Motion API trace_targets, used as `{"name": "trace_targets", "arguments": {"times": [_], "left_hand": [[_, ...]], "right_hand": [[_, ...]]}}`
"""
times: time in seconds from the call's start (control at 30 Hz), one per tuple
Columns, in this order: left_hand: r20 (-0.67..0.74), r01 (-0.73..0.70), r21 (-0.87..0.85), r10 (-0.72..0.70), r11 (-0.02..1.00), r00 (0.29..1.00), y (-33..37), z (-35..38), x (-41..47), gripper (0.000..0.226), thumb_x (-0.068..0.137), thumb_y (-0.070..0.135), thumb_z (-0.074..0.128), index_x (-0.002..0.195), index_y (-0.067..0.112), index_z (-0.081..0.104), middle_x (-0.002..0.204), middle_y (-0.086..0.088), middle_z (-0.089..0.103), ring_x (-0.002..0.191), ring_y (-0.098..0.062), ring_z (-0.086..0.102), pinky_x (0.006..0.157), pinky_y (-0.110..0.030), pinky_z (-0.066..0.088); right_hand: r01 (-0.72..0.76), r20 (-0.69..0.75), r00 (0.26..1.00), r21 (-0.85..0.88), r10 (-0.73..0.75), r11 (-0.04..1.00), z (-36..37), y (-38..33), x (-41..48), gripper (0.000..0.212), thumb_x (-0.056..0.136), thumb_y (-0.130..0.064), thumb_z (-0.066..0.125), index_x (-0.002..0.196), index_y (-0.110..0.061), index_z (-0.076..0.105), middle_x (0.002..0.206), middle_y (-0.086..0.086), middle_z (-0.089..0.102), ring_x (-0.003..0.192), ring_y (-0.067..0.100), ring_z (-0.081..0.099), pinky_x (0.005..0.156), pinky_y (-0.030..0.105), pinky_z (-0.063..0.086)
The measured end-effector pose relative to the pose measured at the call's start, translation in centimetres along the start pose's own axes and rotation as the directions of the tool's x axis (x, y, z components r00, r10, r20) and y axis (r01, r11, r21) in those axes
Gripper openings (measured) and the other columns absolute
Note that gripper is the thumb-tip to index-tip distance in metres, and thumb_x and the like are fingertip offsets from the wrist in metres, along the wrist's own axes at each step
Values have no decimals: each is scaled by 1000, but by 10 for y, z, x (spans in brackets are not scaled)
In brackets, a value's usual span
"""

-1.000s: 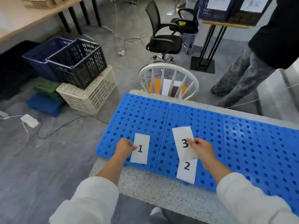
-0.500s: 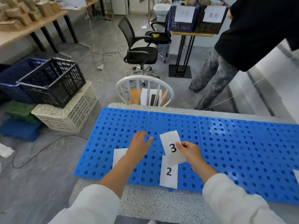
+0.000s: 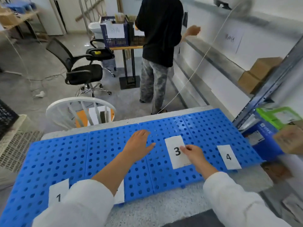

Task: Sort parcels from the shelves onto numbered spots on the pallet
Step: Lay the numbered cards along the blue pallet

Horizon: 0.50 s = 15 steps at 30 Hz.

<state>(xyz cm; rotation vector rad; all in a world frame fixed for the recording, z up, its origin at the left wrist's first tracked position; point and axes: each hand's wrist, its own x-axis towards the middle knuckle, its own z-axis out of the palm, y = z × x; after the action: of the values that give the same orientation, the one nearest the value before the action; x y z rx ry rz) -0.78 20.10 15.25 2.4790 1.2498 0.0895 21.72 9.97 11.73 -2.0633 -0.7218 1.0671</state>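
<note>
Blue perforated pallet (image 3: pixel 65 153) lies across the speckled worktop (image 3: pixel 155 208), panels butted side by side.

Right hand (image 3: pixel 194 155), 4 o'clock from frame centre: thumb and forefinger pinch the right edge of card 3 (image 3: pixel 175 153), other fingers curled under. The card lies slightly skewed on the pallet; can't tell whether it's fully flat.

Left hand (image 3: pixel 139 145), near centre, at 9 o'clock of card 3 and apart from it: palm down, fingers straight, thumb out, nothing in it. Can't tell whether it touches the pallet or is just above it.

Card 4 (image 3: pixel 228 157) lies flat at 3 o'clock of card 3, near the pallet's right end. Card 1 (image 3: pixel 56 194) is at 7 o'clock near the front edge, partly under the left sleeve (image 3: pixel 82 205). Another white card (image 3: pixel 120 194) peeks out by the left forearm, number hidden.

Parcels: cardboard boxes (image 3: pixel 260 71) on the shelf (image 3: pixel 270 86) at 2 o'clock. Blue box (image 3: pixel 262 140) at 3 o'clock, just beside the pallet's right end, blurred.

A second person (image 3: pixel 160 30) stands at 12 o'clock, back turned, beside a labelled crate (image 3: pixel 114 31). Office chair (image 3: pixel 82 71) at 10 o'clock; white spindle chair (image 3: pixel 78 110) just behind the worktop.
</note>
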Motion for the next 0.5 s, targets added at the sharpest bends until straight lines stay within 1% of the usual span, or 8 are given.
{"name": "trace_targets", "arguments": {"times": [0.07, 0.13, 0.17, 0.27, 0.33, 0.37, 0.43, 0.5], "left_hand": [[15, -7, 25, 7, 1000, 1000, 19, 7, 7, 62, 97, 53, 41, 146, 15, 32, 150, 1, 34, 140, -18, 28, 116, -32, 23], [35, -4, 37, 2, 999, 999, 36, 13, 14, 64, 96, 54, 41, 147, 15, 31, 150, 1, 33, 140, -18, 27, 116, -32, 23], [49, 7, 42, -9, 999, 999, 43, 16, 17, 66, 96, 55, 40, 148, 15, 30, 151, 1, 31, 141, -19, 26, 117, -33, 22], [77, 66, 43, -69, 997, 995, 56, 24, 22, 70, 95, 58, 39, 149, 15, 29, 153, 0, 29, 142, -19, 25, 118, -35, 22], [76, 109, 57, -113, 992, 991, 63, 31, 25, 72, 94, 61, 38, 148, 14, 30, 152, -1, 31, 141, -19, 27, 118, -35, 23], [77, 130, 66, -135, 989, 988, 67, 34, 26, 72, 94, 62, 38, 147, 14, 31, 151, -1, 32, 140, -19, 28, 117, -35, 24], [77, 162, 79, -168, 984, 983, 73, 39, 27, 72, 94, 61, 39, 146, 13, 32, 151, -1, 32, 140, -19, 29, 117, -34, 25], [68, 178, 83, -184, 980, 981, 81, 44, 26, 71, 94, 60, 39, 146, 12, 32, 151, -2, 32, 140, -19, 29, 117, -33, 25]], "right_hand": [[-34, 1, 999, 2, 34, 999, -18, 15, 9, 36, 94, -29, 61, 90, 6, 63, 93, 19, 65, 77, 27, 59, 64, 36, 42], [-67, 7, 998, 34, 67, 997, -33, 30, 20, 36, 94, -27, 61, 91, 9, 63, 93, 18, 67, 82, 31, 63, 66, 38, 46], [-75, 19, 997, 32, 74, 997, -38, 36, 25, 35, 94, -26, 61, 87, 8, 61, 90, 17, 66, 80, 30, 62, 65, 37, 45], [-50, 80, 995, -51, 54, 997, -45, 50, 38, 31, 94, -24, 60, 73, -6, 46, 74, 14, 50, 64, 21, 48, 55, 28, 33], [-35, 117, 992, -116, 49, 993, -48, 62, 47, 40, 94, -24, 60, 65, -11, 36, 65, 9, 38, 57, 17, 38, 53, 28, 24], [-33, 132, 990, -139, 52, 990, -49, 68, 51, 43, 94, -23, 60, 61, -12, 33, 62, 6, 36, 55, 16, 36, 53, 28, 23], [-54, 157, 984, -155, 79, 986, -50, 75, 56, 44, 94, -22, 60, 58, -14, 37, 60, 2, 43, 56, 15, 42, 52, 26, 27], [-50, 191, 978, -175, 84, 983, -50, 81, 61, 39, 94, -23, 60, 59, -12, 44, 66, 3, 52, 60, 14, 47, 54, 26, 31]]}}
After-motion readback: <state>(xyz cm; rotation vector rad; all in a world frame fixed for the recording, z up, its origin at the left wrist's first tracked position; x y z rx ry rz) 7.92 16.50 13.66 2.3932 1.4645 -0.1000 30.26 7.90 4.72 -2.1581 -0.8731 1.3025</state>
